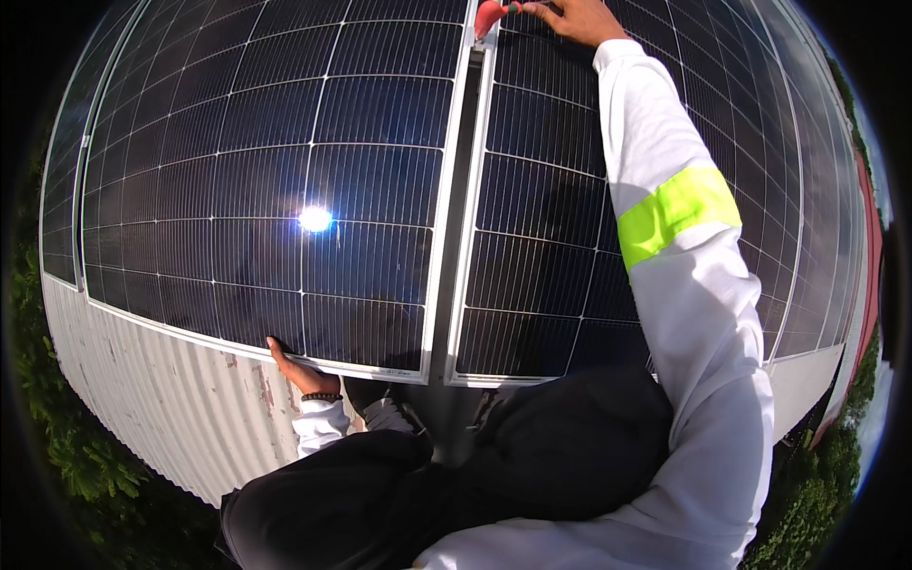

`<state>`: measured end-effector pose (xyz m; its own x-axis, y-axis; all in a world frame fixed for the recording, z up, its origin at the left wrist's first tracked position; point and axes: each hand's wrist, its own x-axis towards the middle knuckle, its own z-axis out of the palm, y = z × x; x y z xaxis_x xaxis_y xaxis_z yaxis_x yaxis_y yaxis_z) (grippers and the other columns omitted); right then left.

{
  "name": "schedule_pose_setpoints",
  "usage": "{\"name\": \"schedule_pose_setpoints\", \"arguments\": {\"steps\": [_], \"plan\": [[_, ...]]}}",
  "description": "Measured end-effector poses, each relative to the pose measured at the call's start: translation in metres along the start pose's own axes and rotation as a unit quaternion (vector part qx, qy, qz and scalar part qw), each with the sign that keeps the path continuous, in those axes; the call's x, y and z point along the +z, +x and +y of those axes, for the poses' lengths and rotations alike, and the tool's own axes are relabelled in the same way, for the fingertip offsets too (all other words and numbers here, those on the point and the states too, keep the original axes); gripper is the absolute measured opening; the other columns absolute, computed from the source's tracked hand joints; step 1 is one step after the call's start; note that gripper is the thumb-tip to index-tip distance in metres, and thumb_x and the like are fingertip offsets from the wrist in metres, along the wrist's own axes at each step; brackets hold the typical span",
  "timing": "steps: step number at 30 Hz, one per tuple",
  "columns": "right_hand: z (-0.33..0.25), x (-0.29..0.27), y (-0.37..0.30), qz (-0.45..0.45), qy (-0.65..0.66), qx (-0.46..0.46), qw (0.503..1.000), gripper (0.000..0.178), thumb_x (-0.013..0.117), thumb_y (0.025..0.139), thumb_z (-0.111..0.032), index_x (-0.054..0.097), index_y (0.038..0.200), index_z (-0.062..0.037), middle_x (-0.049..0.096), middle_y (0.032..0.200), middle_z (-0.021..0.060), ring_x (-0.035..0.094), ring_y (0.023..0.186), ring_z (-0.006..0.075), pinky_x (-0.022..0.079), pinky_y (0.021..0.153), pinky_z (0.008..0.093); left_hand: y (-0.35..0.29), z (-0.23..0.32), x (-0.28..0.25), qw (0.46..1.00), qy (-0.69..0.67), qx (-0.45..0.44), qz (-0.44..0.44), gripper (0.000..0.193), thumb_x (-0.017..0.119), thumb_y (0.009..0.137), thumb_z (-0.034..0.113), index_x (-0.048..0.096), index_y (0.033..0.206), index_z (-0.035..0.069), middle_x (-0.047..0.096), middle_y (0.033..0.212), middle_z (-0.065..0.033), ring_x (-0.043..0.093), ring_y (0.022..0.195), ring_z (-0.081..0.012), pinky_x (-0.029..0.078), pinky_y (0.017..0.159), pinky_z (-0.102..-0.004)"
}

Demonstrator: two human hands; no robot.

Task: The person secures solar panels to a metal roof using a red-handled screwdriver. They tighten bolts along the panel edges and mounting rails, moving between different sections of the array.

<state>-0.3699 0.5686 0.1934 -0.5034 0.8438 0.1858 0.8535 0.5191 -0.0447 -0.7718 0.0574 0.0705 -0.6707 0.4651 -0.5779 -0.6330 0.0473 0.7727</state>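
My left hand, a dark beaded bracelet at its wrist, grips the lower frame edge of the left solar panel. One digit shows over the rim; the other fingers are mostly hidden. At the top of the head view, my right hand reaches far up over the right solar panel. Its fingers pinch the end of a red tool with a small green part, whose kind I cannot make out. The tool stands over the narrow gap between the two panels' silver frames, next to a small metal piece.
Pale corrugated metal roofing slopes below the panels at the left, with green foliage beyond its edge. My bent legs in dark trousers are close to the panels' lower edge. Sun glare shines off the left panel.
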Motion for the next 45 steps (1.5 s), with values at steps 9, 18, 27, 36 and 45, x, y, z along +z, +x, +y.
{"name": "schedule_pose_setpoints", "arguments": {"steps": [9, 18, 27, 36, 45], "plan": [[-0.030, 0.020, -0.025, 0.000, -0.064, 0.180, 0.982, 0.074, 0.040, 0.093, -0.073, 0.071, 0.107, -0.0076, 0.072, 0.088, 0.0141, 0.072, 0.088, 0.0280, 0.054, 0.088, 0.0454, 0.007, 0.001, -0.022, 0.990, -0.025, -0.031, -0.138, 0.079, 0.058, 0.093, 0.060, 0.034, 0.149, 0.010, 0.047, 0.146, -0.0103, 0.049, 0.128, -0.0301, 0.040, 0.109, -0.0482], [-0.081, -0.006, -0.070, -0.123, 0.006, 0.300, 0.946, 0.083, 0.041, 0.090, -0.076, 0.063, 0.129, -0.0068, 0.071, 0.107, 0.0183, 0.069, 0.105, 0.0332, 0.050, 0.099, 0.0486, 0.014, -0.001, -0.028, 0.976, -0.044, -0.027, -0.210, 0.077, 0.051, 0.097, 0.059, 0.032, 0.151, 0.007, 0.046, 0.146, -0.0098, 0.048, 0.129, -0.0266, 0.041, 0.109, -0.0441], [-0.096, 0.005, -0.086, -0.063, 0.039, 0.318, 0.945, 0.064, 0.026, 0.104, -0.054, 0.069, 0.122, -0.0102, 0.066, 0.122, 0.0225, 0.061, 0.116, 0.0417, 0.046, 0.103, 0.0506, 0.014, -0.003, -0.027, 0.978, -0.050, -0.021, -0.200, 0.073, 0.055, 0.096, 0.058, 0.036, 0.148, 0.010, 0.048, 0.143, -0.0095, 0.050, 0.127, -0.0293, 0.042, 0.108, -0.0482], [-0.062, 0.000, -0.079, -0.138, 0.213, 0.319, 0.913, 0.076, 0.034, 0.098, -0.069, 0.072, 0.082, -0.0048, 0.067, 0.071, 0.0089, 0.069, 0.070, 0.0213, 0.055, 0.071, 0.0399, 0.013, 0.000, -0.017, 0.987, -0.092, -0.006, -0.131, 0.066, 0.056, 0.096, 0.055, 0.045, 0.141, 0.007, 0.056, 0.134, -0.0109, 0.057, 0.118, -0.0302, 0.046, 0.102, -0.0491], [-0.079, -0.007, -0.079, -0.162, 0.128, 0.372, 0.905, 0.094, 0.030, 0.088, -0.083, 0.068, 0.124, -0.0057, 0.065, 0.127, 0.0163, 0.060, 0.122, 0.0324, 0.045, 0.103, 0.0474, 0.014, 0.000, -0.017, 0.972, -0.128, -0.032, -0.193, 0.067, 0.053, 0.097, 0.057, 0.045, 0.141, 0.008, 0.056, 0.134, -0.0119, 0.056, 0.120, -0.0321, 0.045, 0.104, -0.0501]]}}
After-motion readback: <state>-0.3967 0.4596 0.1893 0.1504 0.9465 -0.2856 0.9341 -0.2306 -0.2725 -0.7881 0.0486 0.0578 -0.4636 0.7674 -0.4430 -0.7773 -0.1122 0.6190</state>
